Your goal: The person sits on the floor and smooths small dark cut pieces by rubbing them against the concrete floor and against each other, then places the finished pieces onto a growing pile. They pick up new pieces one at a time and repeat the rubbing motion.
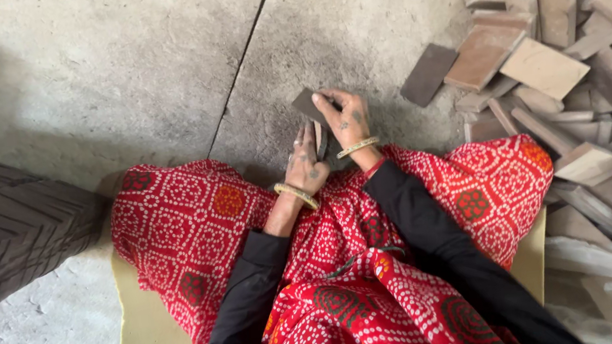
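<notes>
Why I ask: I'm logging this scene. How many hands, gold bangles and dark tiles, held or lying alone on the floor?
Hands: 2, left hand and right hand
Gold bangles: 2, left bangle and right bangle
Held dark tile, in the right grip: 1
Loose dark tile: 1
Total: 6

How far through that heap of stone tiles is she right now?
No finished stack shows. In hand: the right hand and left hand hold a dark tile against the concrete floor. Left: one dark slab lies loose, and the heap of tiles at her right looks untouched.
</notes>
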Demonstrator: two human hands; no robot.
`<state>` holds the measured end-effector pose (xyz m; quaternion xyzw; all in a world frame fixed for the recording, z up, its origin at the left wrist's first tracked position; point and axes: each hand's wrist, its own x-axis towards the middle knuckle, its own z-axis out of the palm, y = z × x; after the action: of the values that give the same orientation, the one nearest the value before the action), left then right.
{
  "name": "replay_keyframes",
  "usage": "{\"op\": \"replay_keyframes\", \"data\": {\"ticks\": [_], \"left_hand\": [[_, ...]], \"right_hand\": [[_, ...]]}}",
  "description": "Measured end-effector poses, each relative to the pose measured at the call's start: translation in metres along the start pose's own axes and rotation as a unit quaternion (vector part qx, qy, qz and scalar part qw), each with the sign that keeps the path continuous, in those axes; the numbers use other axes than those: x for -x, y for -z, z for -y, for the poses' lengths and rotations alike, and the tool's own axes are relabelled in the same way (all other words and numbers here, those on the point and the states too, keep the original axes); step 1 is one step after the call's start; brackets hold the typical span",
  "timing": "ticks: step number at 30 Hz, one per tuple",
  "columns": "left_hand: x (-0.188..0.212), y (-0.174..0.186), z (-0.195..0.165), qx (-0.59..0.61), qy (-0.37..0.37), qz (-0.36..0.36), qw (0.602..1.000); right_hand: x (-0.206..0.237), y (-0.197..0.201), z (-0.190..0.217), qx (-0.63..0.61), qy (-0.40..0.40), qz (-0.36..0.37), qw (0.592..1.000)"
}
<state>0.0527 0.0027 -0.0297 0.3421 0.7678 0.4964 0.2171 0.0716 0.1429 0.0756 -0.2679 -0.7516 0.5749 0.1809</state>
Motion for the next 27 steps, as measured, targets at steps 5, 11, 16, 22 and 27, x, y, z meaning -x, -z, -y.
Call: {"op": "replay_keyframes", "data": {"ticks": [5, 11, 16, 22, 27], "left_hand": [[0.003, 0.025, -0.045, 0.03, 0.088, 0.007, 0.996], [-0.007, 0.039, -0.068, 0.04, 0.113, -0.017, 0.993], [-0.001, 0.041, -0.059, 0.045, 0.094, -0.017, 0.994], [-0.008, 0.044, -0.05, 0.05, 0.084, -0.018, 0.995], [-0.013, 0.041, -0.047, 0.07, 0.085, -0.02, 0.994]], "right_hand": [[0.007, 0.004, 0.001, 0.168, 0.129, -0.06, 0.975], [-0.002, -0.004, 0.014, 0.216, 0.182, -0.092, 0.955], [-0.01, -0.004, -0.007, 0.213, 0.218, -0.061, 0.95], [-0.041, 0.015, -0.037, 0.218, 0.094, -0.103, 0.966], [-0.018, 0.021, -0.025, -0.033, 0.018, -0.089, 0.995]]}}
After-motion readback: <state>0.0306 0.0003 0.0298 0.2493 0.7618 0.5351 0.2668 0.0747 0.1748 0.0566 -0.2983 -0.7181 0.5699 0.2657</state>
